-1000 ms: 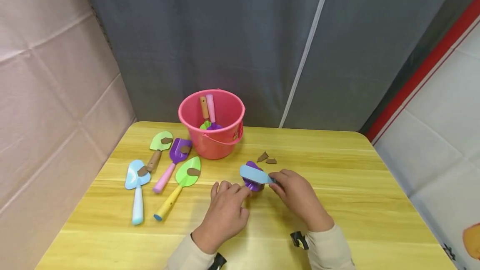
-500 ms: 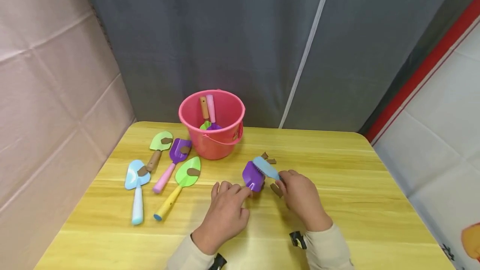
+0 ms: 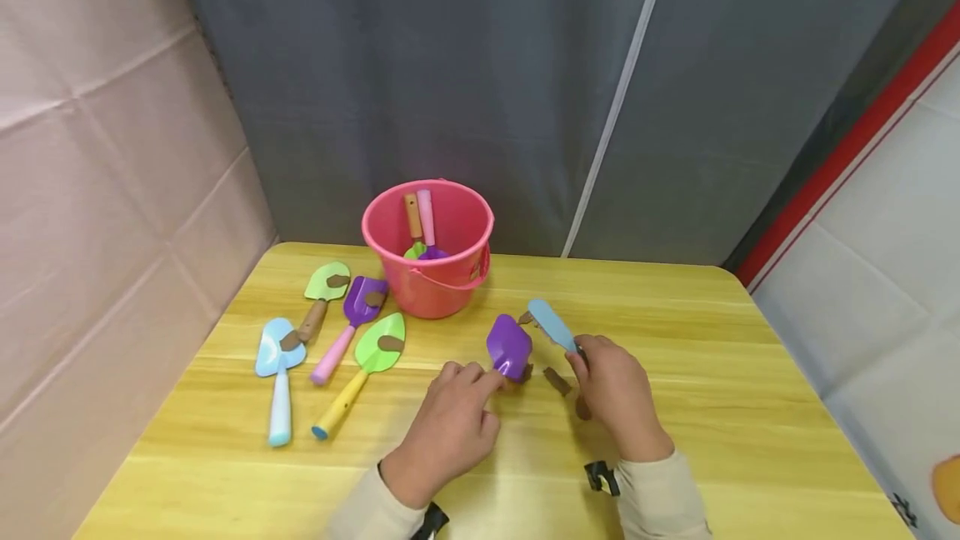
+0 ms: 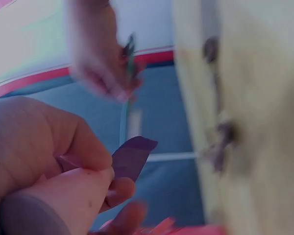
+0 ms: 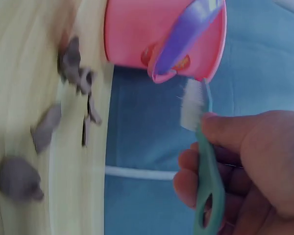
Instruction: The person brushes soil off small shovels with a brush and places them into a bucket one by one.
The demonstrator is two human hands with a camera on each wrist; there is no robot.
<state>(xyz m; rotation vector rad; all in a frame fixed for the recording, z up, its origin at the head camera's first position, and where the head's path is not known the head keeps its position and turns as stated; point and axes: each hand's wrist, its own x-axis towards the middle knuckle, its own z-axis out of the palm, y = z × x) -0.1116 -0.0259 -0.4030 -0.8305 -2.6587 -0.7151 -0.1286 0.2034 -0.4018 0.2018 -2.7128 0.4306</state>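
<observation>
Evidently we are brushing off the purple-bladed shovel (image 3: 508, 347), and the step seems to call for light strokes: we would lay the brush (image 3: 551, 325) almost flat to the blade, sweep away from the handle, and follow the edges, where bits could cling. A steady shovel matters as much, we judge, so the left hand (image 3: 453, 423) should give little while the right hand (image 3: 618, 394) does the work. The grip suits that: our left thumb and fingers are clamped on the pink handle (image 4: 68, 196), and the right ones pinch the brush handle (image 5: 209, 171), its white bristles (image 5: 192, 105) facing down, apart from the blade. Too hard a flick might scatter bits over the table (image 3: 750, 407); a low sweep should drop them near the brown pieces (image 3: 557, 382) lying there. As for the shovel, it is held above the table, nearer to us than the pink bucket (image 3: 431, 302) and to its right; its blade is smooth, glossy and broad, narrowing toward the handle, with no brown piece visible on the face in the head view. Its underside we cannot judge.
</observation>
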